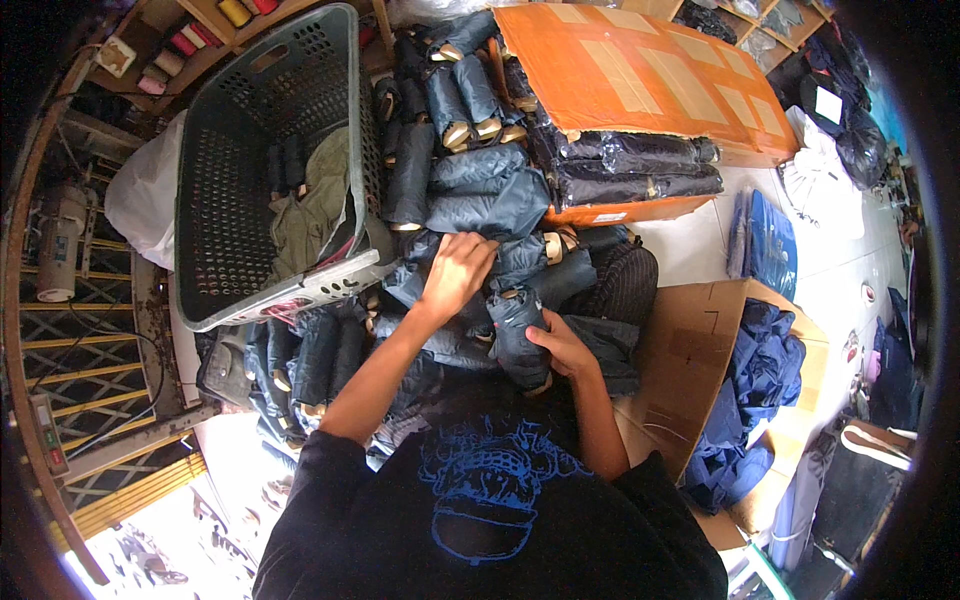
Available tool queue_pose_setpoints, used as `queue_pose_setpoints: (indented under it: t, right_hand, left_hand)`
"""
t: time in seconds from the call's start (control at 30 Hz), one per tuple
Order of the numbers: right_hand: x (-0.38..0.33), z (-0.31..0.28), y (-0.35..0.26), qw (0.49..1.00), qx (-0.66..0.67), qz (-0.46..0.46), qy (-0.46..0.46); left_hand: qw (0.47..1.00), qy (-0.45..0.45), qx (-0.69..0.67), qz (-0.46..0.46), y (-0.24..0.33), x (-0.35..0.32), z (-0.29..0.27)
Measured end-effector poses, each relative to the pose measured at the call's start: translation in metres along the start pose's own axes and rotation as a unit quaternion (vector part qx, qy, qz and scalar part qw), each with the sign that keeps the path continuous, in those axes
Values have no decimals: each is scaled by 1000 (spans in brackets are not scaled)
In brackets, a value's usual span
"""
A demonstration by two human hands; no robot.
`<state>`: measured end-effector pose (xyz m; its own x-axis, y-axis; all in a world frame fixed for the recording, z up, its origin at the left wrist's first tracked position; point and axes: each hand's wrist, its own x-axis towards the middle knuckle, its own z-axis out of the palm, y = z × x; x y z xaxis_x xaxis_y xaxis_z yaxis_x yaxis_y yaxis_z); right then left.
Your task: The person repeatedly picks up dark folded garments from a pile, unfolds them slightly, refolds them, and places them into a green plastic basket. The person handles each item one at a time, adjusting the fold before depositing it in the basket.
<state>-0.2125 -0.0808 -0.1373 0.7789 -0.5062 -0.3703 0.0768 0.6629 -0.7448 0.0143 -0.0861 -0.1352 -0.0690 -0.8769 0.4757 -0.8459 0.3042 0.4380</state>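
My right hand is wrapped round a dark blue-grey cloth roll held upright in front of my chest, its thumb pressed on the side. Further forward and to the left, my left hand reaches onto the pile with its fingers bent together. The fingertips touch the edge of a roll; whatever they grip is hidden under the hand. Similar rolls, several with cream ends, lie heaped around both hands, such as a standing roll beyond the left one.
A dark perforated plastic basket with an olive cloth stands at the left. An orange taped carton holding dark wrapped bundles is at the back right. Nearer on the right are a brown carton with navy fabric and a blue packet.
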Motion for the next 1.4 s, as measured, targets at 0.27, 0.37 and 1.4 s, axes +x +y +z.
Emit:
queue_pose_setpoints:
  t: [0.27,0.37,1.4]
  right_hand:
    - [-9,29,-60,921,-326,-212,37]
    - [-16,41,-77,930,-300,-210,9]
    - [-21,35,-28,995,31,-81,-47]
  left_hand:
    - [981,69,-138,-120,48,7,-40]
    - [987,61,-127,-80,54,11,-61]
    - [964,69,-181,-181,89,-29,-81]
